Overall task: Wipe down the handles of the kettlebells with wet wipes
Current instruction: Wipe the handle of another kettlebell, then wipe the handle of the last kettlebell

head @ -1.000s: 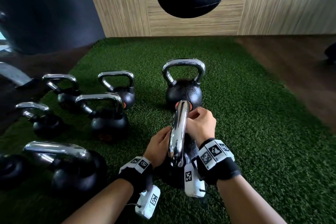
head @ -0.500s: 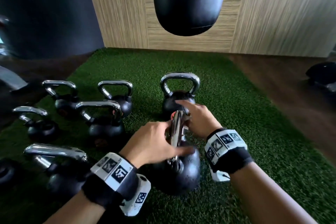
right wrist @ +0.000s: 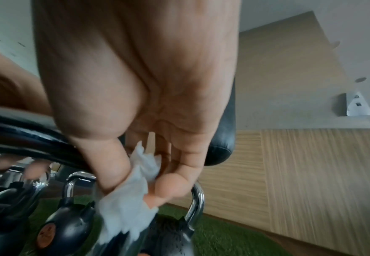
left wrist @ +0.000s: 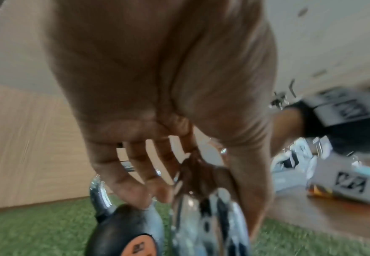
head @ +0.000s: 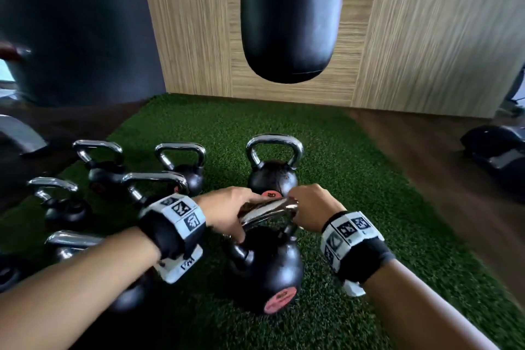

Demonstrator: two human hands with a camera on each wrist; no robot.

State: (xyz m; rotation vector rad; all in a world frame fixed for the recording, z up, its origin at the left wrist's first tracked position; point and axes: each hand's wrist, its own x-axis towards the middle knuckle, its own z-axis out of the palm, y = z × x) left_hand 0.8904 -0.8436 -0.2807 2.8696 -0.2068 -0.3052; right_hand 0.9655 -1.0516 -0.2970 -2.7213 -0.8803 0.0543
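Observation:
A black kettlebell [head: 267,267] with a pink label stands on the green turf in front of me, and its chrome handle [head: 270,212] lies crosswise. My left hand [head: 227,213] grips the left part of the handle, its fingers [left wrist: 133,181] curled over the chrome. My right hand [head: 309,207] is at the handle's right end. There its thumb [right wrist: 112,166] and fingers pinch a crumpled white wet wipe [right wrist: 122,204] against the metal. A second kettlebell [head: 272,176] stands just behind, upright and untouched.
Several more chrome-handled kettlebells [head: 159,187] crowd the turf [head: 355,179] to my left. A black punching bag [head: 292,17] hangs ahead before a wooden wall [head: 426,37]. Dark wood floor [head: 426,167] and a dark machine base [head: 497,150] lie to the right.
The kettlebell's handle has gone from end-on to crosswise. My left hand came up from beside the handle and now grips it. My right hand stayed at the handle's far end, and my head tilted up.

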